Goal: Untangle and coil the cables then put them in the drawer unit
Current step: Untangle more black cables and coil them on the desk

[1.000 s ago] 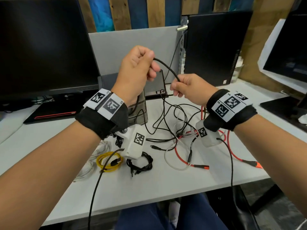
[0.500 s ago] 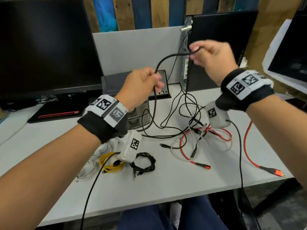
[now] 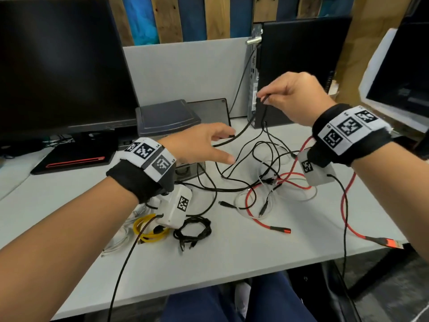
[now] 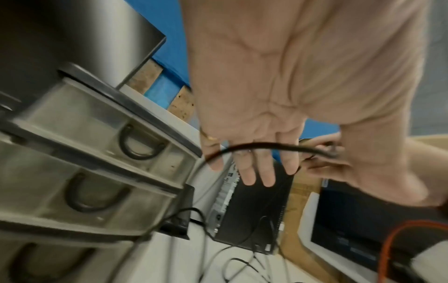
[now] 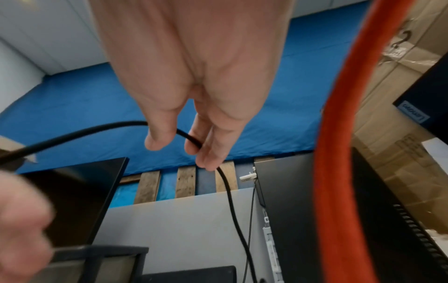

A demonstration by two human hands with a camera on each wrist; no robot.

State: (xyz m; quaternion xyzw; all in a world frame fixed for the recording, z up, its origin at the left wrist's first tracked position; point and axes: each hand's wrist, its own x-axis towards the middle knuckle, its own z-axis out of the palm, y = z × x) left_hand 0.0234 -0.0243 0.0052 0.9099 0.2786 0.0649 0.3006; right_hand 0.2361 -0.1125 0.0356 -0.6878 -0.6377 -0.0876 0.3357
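White desk [image 3: 232, 252] carries the tangle; from the head view, the right hand [image 3: 294, 96] pinches the black cable [image 3: 243, 131] high, its run slanting down-left past the open left hand [image 3: 202, 145]. Left wrist view: straight fingers [image 4: 247, 172], cable across them, ungripped. Right wrist view: fingertips [image 5: 208, 153] clamp it.

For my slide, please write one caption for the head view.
Right hand pinches a black cable above the tangle; left hand reaches in, open.

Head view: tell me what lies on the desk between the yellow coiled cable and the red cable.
In the head view, a coiled black cable lies between the yellow coiled cable and the red cable.
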